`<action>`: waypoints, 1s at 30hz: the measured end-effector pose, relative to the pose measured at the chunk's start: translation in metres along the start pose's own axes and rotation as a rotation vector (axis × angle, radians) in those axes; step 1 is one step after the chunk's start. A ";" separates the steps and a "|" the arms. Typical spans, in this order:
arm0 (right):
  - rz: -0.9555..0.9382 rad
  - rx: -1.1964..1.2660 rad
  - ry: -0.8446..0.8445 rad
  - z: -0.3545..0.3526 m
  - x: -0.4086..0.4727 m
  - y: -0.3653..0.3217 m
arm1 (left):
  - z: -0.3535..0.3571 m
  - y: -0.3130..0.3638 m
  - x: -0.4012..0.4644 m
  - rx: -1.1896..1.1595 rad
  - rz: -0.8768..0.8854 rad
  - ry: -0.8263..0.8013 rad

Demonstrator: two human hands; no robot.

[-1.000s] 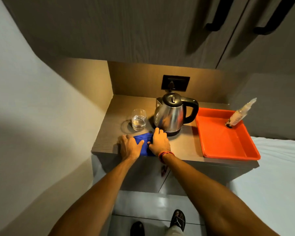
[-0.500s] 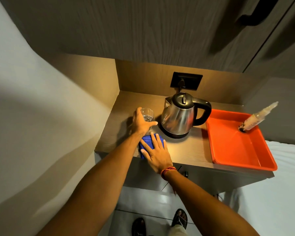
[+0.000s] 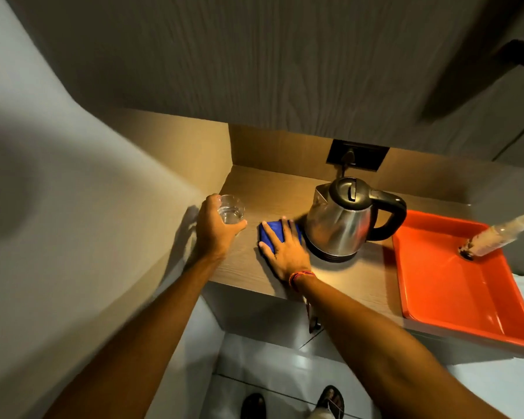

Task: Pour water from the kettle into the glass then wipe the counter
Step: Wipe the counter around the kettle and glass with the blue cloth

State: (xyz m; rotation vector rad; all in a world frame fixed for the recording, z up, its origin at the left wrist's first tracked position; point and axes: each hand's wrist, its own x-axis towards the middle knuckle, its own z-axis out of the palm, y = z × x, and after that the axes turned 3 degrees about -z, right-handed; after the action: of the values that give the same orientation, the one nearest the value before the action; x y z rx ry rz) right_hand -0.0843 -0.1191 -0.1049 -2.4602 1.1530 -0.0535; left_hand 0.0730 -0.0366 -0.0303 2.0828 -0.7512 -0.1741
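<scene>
My left hand (image 3: 215,228) wraps the glass (image 3: 231,208) on the counter (image 3: 357,276). My right hand (image 3: 285,247) presses flat, fingers spread, on the cloth (image 3: 271,229) just beside the kettle (image 3: 342,220).

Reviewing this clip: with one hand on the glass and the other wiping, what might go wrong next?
The left hand grips the glass, which holds water; tilting it could spill onto the counter. The right hand presses the blue cloth right beside the kettle; a wider wipe might nudge it.
</scene>
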 end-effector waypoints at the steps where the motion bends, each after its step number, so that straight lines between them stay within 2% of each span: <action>1: 0.001 0.033 -0.025 -0.003 0.009 -0.003 | -0.006 -0.001 -0.001 0.010 0.018 0.010; 7: -0.030 -0.003 -0.072 -0.009 0.044 -0.038 | -0.034 0.007 0.001 -0.018 0.063 0.068; 13: -0.316 -0.141 -0.097 0.034 0.012 -0.083 | -0.047 0.026 0.017 -0.003 0.061 0.098; 17: -0.415 -0.198 -0.101 0.031 0.000 -0.058 | -0.034 0.031 0.018 -0.035 0.037 0.033; 19: -0.374 -0.174 -0.071 0.025 -0.007 -0.036 | -0.022 0.030 0.015 -0.061 0.026 -0.009; 25: -0.083 -0.086 0.024 0.012 -0.037 0.014 | 0.028 0.032 -0.002 -0.142 -0.063 -0.228; 30: -0.031 -0.094 0.083 0.023 -0.073 0.020 | 0.056 0.030 -0.011 -0.139 -0.080 -0.345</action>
State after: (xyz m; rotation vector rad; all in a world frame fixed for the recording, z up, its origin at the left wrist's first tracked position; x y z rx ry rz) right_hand -0.1417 -0.0677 -0.1234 -2.5808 1.1762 -0.1141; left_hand 0.0291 -0.0824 -0.0411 1.9739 -0.8336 -0.6253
